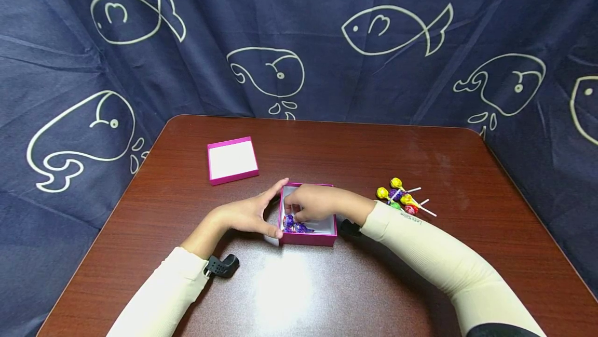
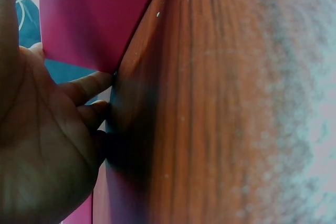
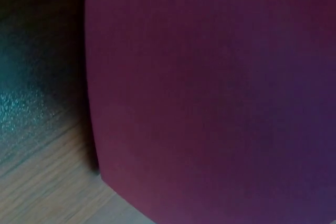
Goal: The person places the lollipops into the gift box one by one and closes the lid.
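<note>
A magenta box [image 1: 308, 240] with a pale inside stands on the table, with purple-wrapped lollipops [image 1: 299, 228] lying in its near left part. My left hand [image 1: 245, 215] is spread along the box's left side, thumb at the near corner and forefinger at the far corner. In the left wrist view, its fingers [image 2: 90, 88] lie beside the box wall. My right hand [image 1: 310, 203] reaches in over the right wall, its bent fingertips right above the lollipops; I cannot tell whether they pinch one. The right wrist view is filled mostly by the magenta box wall [image 3: 210, 98].
The magenta box lid [image 1: 233, 160] lies with its white inside up at the back left. To the right is a loose pile of lollipops [image 1: 406, 200] in yellow, purple, green and red wrappers. A blue curtain [image 1: 322, 82] hangs round the brown table [image 1: 355, 150].
</note>
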Demonstrator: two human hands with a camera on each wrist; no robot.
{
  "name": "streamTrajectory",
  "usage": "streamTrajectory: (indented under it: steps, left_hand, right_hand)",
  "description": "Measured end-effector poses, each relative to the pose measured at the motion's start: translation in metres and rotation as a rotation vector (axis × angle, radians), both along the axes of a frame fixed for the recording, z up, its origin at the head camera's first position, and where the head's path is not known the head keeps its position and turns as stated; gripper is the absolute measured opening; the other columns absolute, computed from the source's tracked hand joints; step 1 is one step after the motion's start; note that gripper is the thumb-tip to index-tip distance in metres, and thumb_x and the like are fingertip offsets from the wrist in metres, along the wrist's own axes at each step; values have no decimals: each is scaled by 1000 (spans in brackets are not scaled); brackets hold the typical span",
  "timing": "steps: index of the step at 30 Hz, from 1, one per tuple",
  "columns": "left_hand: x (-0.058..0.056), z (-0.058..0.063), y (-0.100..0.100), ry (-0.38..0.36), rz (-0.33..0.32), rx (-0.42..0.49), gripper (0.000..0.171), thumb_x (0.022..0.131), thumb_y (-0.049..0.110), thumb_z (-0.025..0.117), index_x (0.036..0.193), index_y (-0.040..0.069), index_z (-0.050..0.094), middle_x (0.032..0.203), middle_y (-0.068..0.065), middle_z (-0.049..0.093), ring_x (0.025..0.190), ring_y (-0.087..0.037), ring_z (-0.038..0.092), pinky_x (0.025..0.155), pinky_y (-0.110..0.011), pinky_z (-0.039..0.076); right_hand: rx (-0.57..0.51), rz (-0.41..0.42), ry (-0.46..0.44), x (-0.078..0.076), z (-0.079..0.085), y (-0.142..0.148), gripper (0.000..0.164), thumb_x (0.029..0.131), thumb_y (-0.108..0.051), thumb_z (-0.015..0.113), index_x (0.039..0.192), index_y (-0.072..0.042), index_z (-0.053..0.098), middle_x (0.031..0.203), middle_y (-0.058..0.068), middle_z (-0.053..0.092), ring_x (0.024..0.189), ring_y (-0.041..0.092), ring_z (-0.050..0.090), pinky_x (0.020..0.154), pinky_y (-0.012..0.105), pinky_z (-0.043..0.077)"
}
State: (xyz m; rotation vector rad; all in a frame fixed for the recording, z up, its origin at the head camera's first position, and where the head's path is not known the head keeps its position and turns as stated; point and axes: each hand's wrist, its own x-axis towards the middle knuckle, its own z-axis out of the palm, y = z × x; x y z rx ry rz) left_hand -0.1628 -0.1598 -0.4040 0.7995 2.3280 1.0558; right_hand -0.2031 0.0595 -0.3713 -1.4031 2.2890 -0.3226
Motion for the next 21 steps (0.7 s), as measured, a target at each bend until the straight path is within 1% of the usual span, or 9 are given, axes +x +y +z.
streamTrajectory:
  steps: [6, 13, 21]
  left_hand:
    - [0, 0, 0, -4, -3, 3, 122, 77, 42, 85, 161, 23, -2, 164, -13, 9, 148, -23, 13, 118, -46, 15]
    - [0, 0, 0, 3, -8, -2, 122, 77, 43, 84, 161, 23, -2, 164, -13, 8, 148, -23, 12, 118, -46, 15]
    - [-1, 0, 0, 2, -8, -6, 122, 77, 43, 84, 161, 21, -2, 164, -12, 9, 148, -23, 12, 118, -47, 15]
  right_hand:
    - [-11, 10, 10, 1, 0, -1, 9, 86, -7, 71, 92, -11, 65, 76, -6, 58, 73, 10, 52, 71, 27, 46]
    - [-26, -11, -4, 0, 3, 2, 9, 87, -8, 69, 95, -10, 68, 80, -6, 61, 75, 9, 55, 72, 26, 47]
    - [-117, 3, 5, -5, 16, 15, 12, 88, -7, 69, 99, -6, 67, 81, -6, 63, 73, 7, 54, 67, 24, 47]
